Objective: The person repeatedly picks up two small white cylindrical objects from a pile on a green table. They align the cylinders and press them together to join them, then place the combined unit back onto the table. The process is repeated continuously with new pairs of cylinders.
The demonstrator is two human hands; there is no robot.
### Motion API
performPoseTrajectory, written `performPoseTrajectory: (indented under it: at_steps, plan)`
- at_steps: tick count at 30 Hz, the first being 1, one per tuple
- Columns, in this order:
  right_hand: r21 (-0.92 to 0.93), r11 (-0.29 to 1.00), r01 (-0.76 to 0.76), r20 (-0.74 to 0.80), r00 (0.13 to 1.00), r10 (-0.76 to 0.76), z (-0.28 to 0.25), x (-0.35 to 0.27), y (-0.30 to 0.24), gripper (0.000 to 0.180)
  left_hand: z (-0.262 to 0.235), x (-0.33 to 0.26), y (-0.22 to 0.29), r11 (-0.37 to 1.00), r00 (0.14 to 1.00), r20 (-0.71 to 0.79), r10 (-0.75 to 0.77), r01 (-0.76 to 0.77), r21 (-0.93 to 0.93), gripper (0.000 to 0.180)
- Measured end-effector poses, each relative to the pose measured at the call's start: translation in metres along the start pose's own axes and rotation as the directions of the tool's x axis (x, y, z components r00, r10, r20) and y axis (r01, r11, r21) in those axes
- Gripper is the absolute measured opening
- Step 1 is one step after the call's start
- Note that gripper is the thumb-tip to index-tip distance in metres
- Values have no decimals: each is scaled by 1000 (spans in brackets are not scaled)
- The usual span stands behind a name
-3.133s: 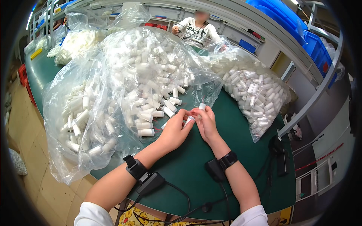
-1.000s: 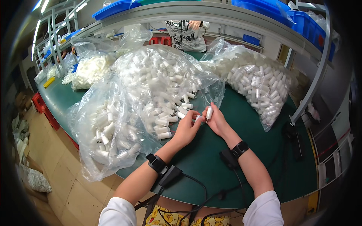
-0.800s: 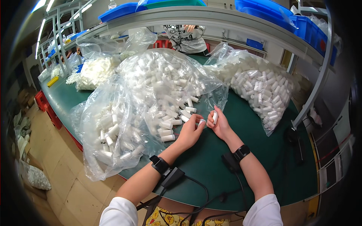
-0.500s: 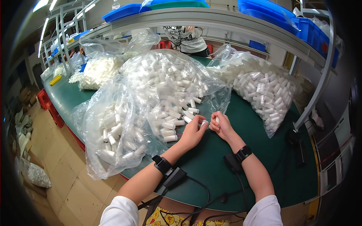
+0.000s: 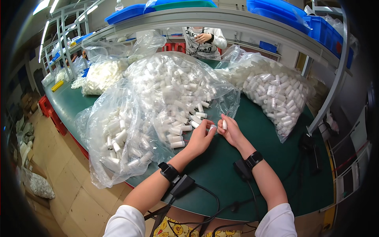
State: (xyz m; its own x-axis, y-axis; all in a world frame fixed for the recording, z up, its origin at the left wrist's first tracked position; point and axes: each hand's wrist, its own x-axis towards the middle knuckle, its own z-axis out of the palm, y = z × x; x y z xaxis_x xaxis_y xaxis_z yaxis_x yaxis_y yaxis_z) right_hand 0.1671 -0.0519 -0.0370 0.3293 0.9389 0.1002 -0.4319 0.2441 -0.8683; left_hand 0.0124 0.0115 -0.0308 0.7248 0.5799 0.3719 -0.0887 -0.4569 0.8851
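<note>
Over the near edge of the open bag, my left hand (image 5: 199, 140) pinches a small white cylinder with a translucent end (image 5: 212, 127). Just to its right, my right hand (image 5: 233, 134) is closed round a white plastic tube (image 5: 225, 125), whose rounded end shows between the fingers. The hands nearly meet. Beside my left hand, loose white tubes (image 5: 177, 144) spill out of a large clear plastic bag (image 5: 166, 71) full of the same pieces. Fingers hide most of both held pieces.
A second filled clear bag (image 5: 284, 98) stands at the right, and a bag of cream-white pieces (image 5: 103, 75) at the far left. A grey metal shelf beam (image 5: 221, 17) crosses above, carrying blue trays (image 5: 276, 14). Black cables (image 5: 215, 197) run from my wrist straps. A co-worker (image 5: 203, 41) stands opposite.
The fingers of my right hand have shifted, so more of its white tube shows. My left hand has barely moved. Across the table, the co-worker's torso and hand have come further into view.
</note>
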Motion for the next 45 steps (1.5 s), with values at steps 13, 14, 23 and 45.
performPoseTrajectory:
  at_steps: [13,14,23,45]
  plan:
    - [120,992,-41,-16,999,43,2,1,-1,22,-1,0,2,1000,1000,0,-5,5,-1,27]
    - [158,986,-61,26,998,57,-2,1,-1,21,-1,0,2,1000,1000,-1,0,0,-1,27]
    - [-32,996,-89,23,996,90,10,-5,-10,17,-1,1,0,1000,1000,-19,-1,0,-12,27]
    - [76,987,140,-201,972,-122,55,-12,-40,19,6,4,-16,996,994,-66,92,-91,17,26]
